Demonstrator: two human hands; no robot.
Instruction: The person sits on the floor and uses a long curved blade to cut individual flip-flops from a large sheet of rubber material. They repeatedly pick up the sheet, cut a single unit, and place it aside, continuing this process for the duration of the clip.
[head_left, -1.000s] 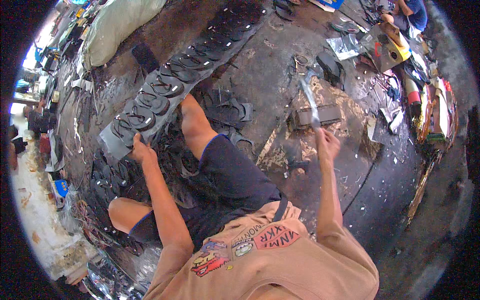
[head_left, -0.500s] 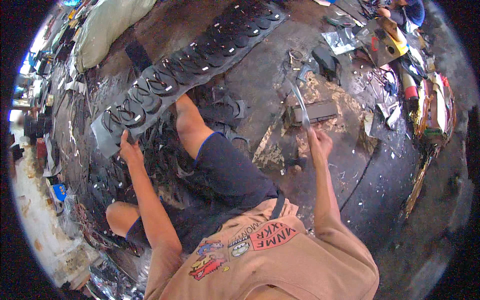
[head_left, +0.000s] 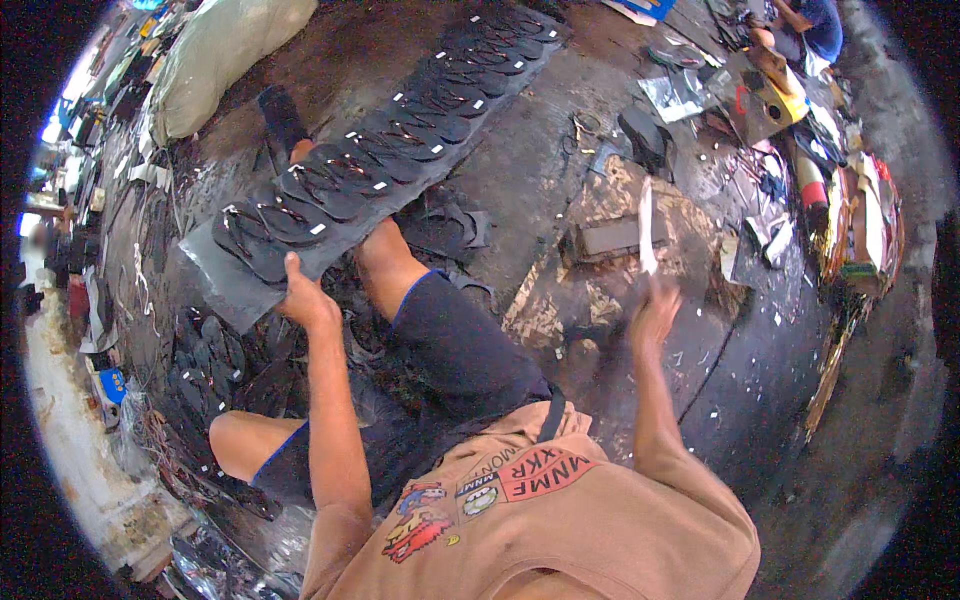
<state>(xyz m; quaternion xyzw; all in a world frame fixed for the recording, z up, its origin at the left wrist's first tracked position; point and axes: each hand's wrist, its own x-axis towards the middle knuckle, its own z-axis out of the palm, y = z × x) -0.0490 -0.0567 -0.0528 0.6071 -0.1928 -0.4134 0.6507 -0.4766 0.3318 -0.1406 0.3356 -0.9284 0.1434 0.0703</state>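
Note:
A long grey sheet [head_left: 228,292] runs diagonally from the left to the far middle, with a row of black flip-flops [head_left: 405,120] lying along it, small white tags on several. My left hand [head_left: 312,303] grips the sheet's near edge at its left end, thumb on top, beside the nearest flip-flop; the fingers underneath are hidden. To the right, my right hand [head_left: 655,310] is closed and somewhat blurred around a knife, its handle hidden in the fist. The long, pale knife blade [head_left: 646,225] points away from me, above a dark rectangular block [head_left: 610,238] on the floor.
Under the block lies a worn, patchy board [head_left: 690,215]. More black flip-flops [head_left: 445,228] lie beyond my knee, and others [head_left: 210,360] at left. A pale sack [head_left: 225,65] stands far left. Cardboard and scraps [head_left: 760,100] clutter the far right, near another person [head_left: 820,30].
My left hand has shifted right along the sheet's near edge, and the sheet's near end has swung slightly toward me. My right hand has moved right and slightly nearer, turning the knife more upright.

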